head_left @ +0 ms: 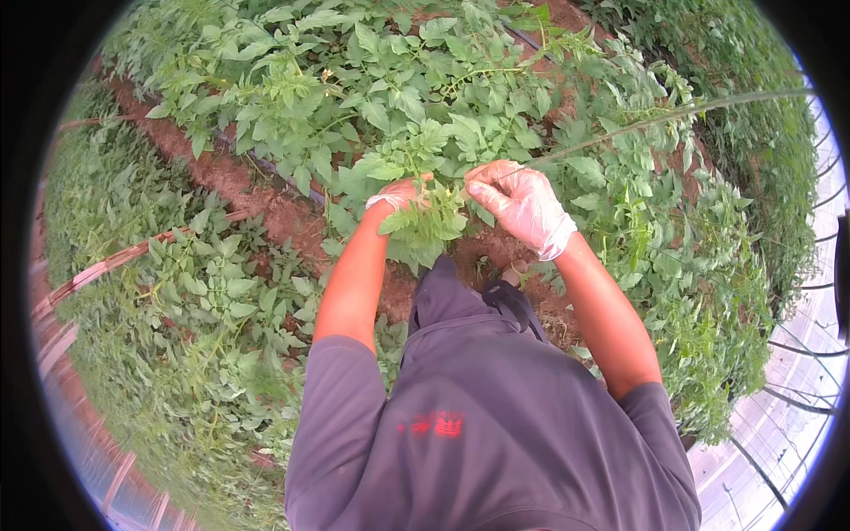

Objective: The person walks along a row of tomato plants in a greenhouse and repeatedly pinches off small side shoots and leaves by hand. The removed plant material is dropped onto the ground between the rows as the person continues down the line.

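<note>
Leafy tomato plants (398, 86) fill the ground before me. Leaves partly cover my left hand (400, 192), which wears a clear thin glove and is closed around the upper part of one tomato plant (431, 222); the grip on the stem is hidden. Just to the right, my gloved right hand (514, 199) pinches a green twine (637, 126) between thumb and curled fingers. From that hand the twine slants up to the right edge of the view. A small gap separates both hands, at about the height of the plant's top leaves.
Reddish bare soil (246, 199) shows between the rows, with a dark hose (309, 189) along it. A reddish pole (119, 262) crosses the plants at left. Dark hoops (797, 348) stand against the pale greenhouse film (750, 425) at right. A black strap (511, 302) hangs at my waist.
</note>
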Available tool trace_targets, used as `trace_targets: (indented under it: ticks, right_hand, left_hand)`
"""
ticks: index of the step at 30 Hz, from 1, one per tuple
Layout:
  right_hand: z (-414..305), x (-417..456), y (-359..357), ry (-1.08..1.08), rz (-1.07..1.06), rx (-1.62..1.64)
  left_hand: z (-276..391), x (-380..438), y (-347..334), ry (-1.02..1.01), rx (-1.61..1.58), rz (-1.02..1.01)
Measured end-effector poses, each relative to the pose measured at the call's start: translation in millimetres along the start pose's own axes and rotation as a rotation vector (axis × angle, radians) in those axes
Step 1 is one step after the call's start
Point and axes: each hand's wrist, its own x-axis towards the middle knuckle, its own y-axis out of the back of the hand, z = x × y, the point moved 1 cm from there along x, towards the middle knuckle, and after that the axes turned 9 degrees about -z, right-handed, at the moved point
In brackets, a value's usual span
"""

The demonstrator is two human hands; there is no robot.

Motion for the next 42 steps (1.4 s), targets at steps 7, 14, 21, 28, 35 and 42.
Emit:
trace_targets:
  ticks: [7, 14, 21, 28, 35, 42]
  right_hand:
    - [41, -42, 12, -0.068, 0.176, -0.045]
    - [72, -77, 16, -0.191, 0.342, -0.098]
    - [62, -76, -33, -0.166, 0.249, -0.092]
    - [15, -62, -38, -0.159, 0.252, -0.167]
    - [16, -72, -25, -0.202, 0.350, -0.076]
    - [43, -69, -33, -0.334, 0.452, 0.140]
  left_hand:
    - [13, 15, -44, -0.297, 0.254, 0.065]
    - [2, 60, 0, -0.245, -0.509, 0.130]
    - [59, 58, 19, -0.058, -0.435, 0.377]
    - [123, 52, -50, -0.050, -0.135, 0.109]
    - [111, 61, -82, -0.299, -0.260, 0.015]
    - [109, 34, -66, -0.305, 0.177, 0.080]
